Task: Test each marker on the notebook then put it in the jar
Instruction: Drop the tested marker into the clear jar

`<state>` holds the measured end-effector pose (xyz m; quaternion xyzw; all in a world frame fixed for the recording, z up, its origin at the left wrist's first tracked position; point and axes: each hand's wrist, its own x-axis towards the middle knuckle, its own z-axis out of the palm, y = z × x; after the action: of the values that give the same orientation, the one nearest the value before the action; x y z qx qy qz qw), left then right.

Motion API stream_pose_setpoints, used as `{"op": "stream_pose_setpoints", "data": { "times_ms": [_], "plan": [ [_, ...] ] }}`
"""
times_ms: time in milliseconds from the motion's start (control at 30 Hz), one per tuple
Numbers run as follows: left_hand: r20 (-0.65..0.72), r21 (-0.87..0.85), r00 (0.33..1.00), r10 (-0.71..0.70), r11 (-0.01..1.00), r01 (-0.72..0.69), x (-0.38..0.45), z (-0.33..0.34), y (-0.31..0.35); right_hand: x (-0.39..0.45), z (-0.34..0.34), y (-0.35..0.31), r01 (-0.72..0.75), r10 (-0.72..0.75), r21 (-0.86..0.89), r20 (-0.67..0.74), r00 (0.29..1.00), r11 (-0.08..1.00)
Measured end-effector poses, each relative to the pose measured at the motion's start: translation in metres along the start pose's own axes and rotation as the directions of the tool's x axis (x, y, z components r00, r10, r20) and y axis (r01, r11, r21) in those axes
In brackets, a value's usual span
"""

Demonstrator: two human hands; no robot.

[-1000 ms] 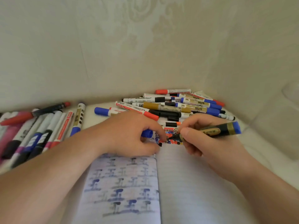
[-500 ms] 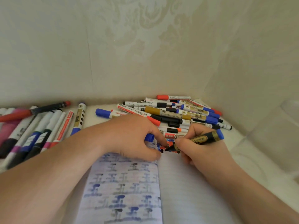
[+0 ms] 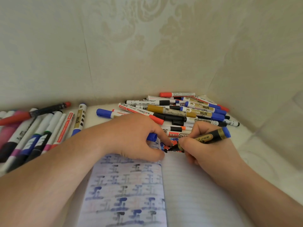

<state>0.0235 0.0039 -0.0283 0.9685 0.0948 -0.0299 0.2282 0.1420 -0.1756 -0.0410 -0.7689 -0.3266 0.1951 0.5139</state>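
Note:
An open lined notebook (image 3: pixel 196 194) lies in front of me, its left page covered with blue and black test marks. My right hand (image 3: pixel 208 151) grips a black-and-gold marker (image 3: pixel 211 136) with a blue end, its tip down on a cluster of red, blue and black marks at the top of the right page. My left hand (image 3: pixel 136 138) rests on the top of the left page and curls round a blue cap (image 3: pixel 152 137). I cannot make out a jar for certain; a faint clear shape (image 3: pixel 297 99) shows at the right edge.
A pile of several capped markers (image 3: pixel 180 110) lies just beyond the notebook against the wall corner. A row of several more markers (image 3: pixel 41 133) lies at the left. Walls close in behind and to the right.
My right hand has shifted the marker slightly over the marks at the page top. My left hand has stayed on the page with the cap. The view has tilted a little.

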Motion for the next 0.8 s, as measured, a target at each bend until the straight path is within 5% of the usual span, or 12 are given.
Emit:
{"op": "stream_pose_setpoints", "data": {
  "times_ms": [800],
  "plan": [
    [0.006,-0.007,1.0,0.008,1.0,-0.008,0.0042,0.0015,-0.0014,0.0011,-0.0004,0.0024,-0.013,0.014,-0.027,0.022,1.0,1.0]
  ]
}}
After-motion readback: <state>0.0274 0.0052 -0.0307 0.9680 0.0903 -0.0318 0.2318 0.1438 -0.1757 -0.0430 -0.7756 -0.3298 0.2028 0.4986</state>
